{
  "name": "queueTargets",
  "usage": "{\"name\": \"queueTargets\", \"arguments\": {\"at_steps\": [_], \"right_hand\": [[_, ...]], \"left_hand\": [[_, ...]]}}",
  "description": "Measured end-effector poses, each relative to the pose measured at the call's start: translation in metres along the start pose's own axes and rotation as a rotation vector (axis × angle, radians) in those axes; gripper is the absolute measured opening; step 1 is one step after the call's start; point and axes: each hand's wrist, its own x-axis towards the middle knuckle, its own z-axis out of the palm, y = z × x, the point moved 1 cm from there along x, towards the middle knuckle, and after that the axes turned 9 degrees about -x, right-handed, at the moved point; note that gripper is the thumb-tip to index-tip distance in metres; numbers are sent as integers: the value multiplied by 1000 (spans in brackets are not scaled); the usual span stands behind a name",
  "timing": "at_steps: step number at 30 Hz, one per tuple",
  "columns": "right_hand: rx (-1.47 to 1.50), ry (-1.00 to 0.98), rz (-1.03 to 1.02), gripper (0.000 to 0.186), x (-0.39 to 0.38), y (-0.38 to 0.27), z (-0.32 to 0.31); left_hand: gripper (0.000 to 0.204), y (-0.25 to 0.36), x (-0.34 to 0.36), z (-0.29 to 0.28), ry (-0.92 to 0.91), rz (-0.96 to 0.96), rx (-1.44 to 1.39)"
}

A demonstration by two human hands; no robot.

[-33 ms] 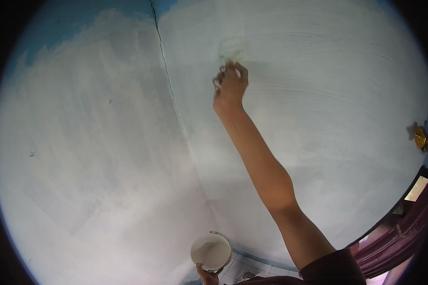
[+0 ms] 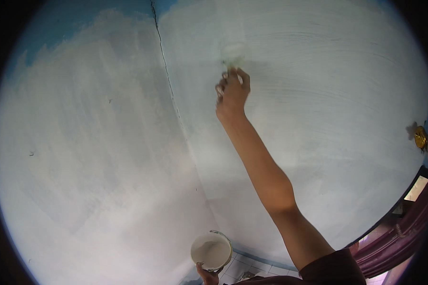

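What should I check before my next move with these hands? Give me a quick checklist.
1. Right hand has the pale tool: ok, held in the fingers.
2. Tool flat against the wall: cannot tell, it is blurred.
3. Left hand has the bucket: ok, held at its near side.
4. Amount in the bucket: cannot tell from this view.
5. Wall corner unbroken: not ok, a dark crack runs down it from the top.
6. Walls evenly pale: not ok, a blue area shows at upper left.

Free wall flanks right hand; bucket obstructs below.
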Motion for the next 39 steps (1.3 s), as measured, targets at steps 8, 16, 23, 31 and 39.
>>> {"name": "queueTargets", "arguments": {"at_steps": [8,16,23,31,39], "right_hand": [[-98,116,108,17,-72,31,-119],[-299,-58,-52,22,-81,20,-96],[-7,-104,-63,16,29,-24,60],[15,56,52,25,-9,52,42],[-86,152,132,40,-61,89,-42]], "left_hand": [[69,-13,-2,1,-93,74,-59],[74,-17,1,-2,-89,60,-68],[73,-3,-12,15,-20,1,-71],[73,12,-9,8,29,-105,-25],[72,17,-8,17,111,-140,-28]]}}
